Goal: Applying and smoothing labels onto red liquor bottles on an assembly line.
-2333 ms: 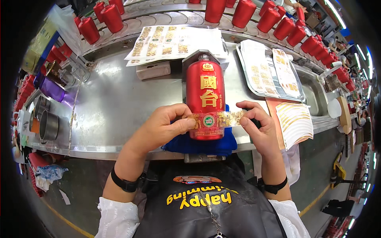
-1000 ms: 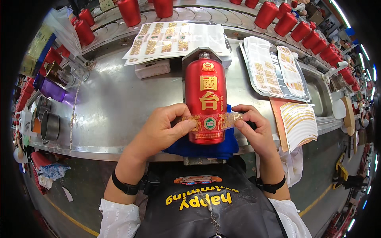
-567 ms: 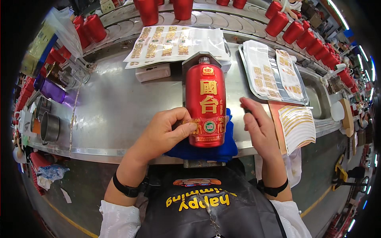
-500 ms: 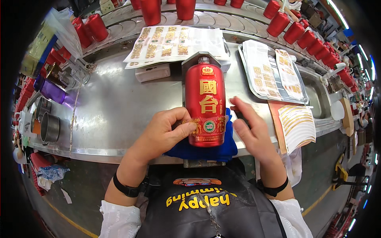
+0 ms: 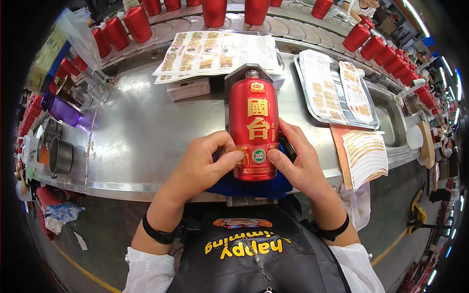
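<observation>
A red bottle (image 5: 253, 115) with raised gold characters lies on its back in front of me, its neck pointing away. Around its lower part runs a red and gold label band (image 5: 259, 156) with a round green emblem. My left hand (image 5: 202, 161) grips the bottle's left side, its thumb pressing on the band's left end. On the opposite side, my right hand (image 5: 303, 163) is wrapped round the bottle, thumb on the band's right part. A dark angular holder (image 5: 234, 77) shows behind the neck. Blue cloth (image 5: 234, 188) lies under the bottle's base.
Sticker sheets (image 5: 205, 56) lie behind the bottle on the metal bench (image 5: 137, 132). At right are a metal tray (image 5: 312, 114) of stickers, curved gold-striped strips (image 5: 365, 156) and a sink (image 5: 391, 117). Red bottles (image 5: 215, 12) stand on a conveyor beyond. A metal pot (image 5: 61, 156) is at left.
My right hand has moved left from beside the bottle and closed on its right side, thumb on the band. My left hand keeps its hold. The conveyor's bottles have shifted right.
</observation>
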Demonstrator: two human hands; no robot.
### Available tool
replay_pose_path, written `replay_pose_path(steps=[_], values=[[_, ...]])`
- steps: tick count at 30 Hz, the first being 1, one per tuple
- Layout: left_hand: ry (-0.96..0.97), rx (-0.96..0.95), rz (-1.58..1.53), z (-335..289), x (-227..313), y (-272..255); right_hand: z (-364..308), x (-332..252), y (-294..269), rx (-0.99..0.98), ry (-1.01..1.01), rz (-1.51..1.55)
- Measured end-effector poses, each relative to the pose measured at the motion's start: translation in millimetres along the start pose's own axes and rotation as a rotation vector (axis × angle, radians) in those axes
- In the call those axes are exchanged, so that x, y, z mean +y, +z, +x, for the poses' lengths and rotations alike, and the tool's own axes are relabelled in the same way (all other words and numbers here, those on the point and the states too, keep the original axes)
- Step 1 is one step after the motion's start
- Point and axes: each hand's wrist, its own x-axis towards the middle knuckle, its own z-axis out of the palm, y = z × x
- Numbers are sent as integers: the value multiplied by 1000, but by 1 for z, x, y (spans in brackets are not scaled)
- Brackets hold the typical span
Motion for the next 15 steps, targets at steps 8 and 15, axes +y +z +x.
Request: replay_pose_path(steps=[8,15], values=[[12,139,-40,-3,-22,9,0,2,1,9,-11,1],[47,166,-187,-2,-29,25,-1,8,-3,4,29,137]])
